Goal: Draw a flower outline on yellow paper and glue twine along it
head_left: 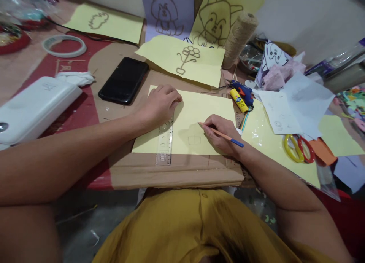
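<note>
1. A cardboard-topped table (182,173) stands against a pale wall (296,15); a purple sheet (182,23) bearing a dark-outlined animal is propped upright at the back.
2. A pale yellow paper sheet (188,110) lies flat on the cardboard, directly in front of the person, with a faint pencilled outline (194,140) near its lower middle.
3. The left hand (164,105) rests palm down with fingers bent, over the sheet's upper left and the far end of a clear plastic ruler (164,149), whose near end overhangs the paper's lower edge.
4. The right hand (221,124) is closed in a writing grip on a pencil (224,135) with a blue end. Its point is above the outline's right part; whether it touches the paper cannot be told.
5. A black smartphone (124,80) lies left of the sheet.
6. Beyond the sheet is yellow paper with a flower drawing (199,70), beside a twine spool (239,36).
7. To the right lie scissors (299,159) with one yellow and one red handle.
</note>
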Available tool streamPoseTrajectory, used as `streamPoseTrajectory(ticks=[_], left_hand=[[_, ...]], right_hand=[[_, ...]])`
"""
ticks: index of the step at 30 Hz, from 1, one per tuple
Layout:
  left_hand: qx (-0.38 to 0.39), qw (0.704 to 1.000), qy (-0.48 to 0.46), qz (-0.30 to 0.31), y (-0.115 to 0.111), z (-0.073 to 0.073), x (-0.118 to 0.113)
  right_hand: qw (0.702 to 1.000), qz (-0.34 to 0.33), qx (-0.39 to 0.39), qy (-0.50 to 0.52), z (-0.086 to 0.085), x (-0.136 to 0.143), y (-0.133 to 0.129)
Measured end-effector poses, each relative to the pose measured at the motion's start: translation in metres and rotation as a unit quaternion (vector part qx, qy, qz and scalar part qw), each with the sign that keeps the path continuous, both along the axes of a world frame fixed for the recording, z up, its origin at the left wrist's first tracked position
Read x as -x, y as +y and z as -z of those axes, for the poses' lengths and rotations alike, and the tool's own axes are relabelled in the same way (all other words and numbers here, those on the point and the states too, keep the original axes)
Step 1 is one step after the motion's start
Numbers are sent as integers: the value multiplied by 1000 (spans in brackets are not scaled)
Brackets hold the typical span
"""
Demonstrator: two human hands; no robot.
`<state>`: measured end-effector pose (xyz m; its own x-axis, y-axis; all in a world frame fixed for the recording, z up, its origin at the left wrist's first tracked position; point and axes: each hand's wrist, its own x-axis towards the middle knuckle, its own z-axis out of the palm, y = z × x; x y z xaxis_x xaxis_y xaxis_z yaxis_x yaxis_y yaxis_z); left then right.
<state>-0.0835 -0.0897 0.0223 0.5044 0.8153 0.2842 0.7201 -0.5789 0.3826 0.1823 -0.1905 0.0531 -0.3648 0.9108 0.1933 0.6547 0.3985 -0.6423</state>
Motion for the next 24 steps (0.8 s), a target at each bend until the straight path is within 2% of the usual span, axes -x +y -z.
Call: streamPoseTrajectory(ticks=[24], left_hand=[[-14,1000,16,-4,0,0,0]], right_hand=[[999,-39,-17,13,2,-2,0]])
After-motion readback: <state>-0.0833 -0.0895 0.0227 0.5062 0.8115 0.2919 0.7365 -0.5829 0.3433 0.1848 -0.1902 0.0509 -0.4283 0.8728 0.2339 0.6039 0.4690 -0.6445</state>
